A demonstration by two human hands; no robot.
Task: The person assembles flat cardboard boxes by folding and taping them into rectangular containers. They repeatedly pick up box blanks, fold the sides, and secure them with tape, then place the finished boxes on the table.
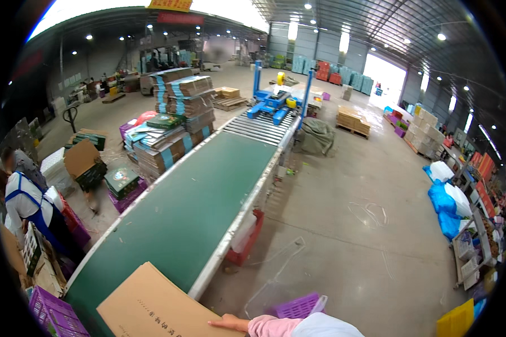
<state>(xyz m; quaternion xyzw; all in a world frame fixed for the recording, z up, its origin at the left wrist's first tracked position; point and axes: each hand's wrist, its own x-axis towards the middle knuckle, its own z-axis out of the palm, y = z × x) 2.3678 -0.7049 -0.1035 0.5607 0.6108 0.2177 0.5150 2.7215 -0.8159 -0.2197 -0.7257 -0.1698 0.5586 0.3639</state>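
Flat brown cardboard (143, 295) overlaps the green belt (191, 180) at lower centre-left; the left hand is out of view. Rightward, the right hand (230, 322) lays a finger on its edge; whether it grips, I cannot tell. Supporting both edges would probably limit bending.

Touching flat brown cardboard (152, 306) with the right hand (229, 322), near a green conveyor belt (188, 196) stretching ahead of the hand, with a purple crate (296, 307) to its right.
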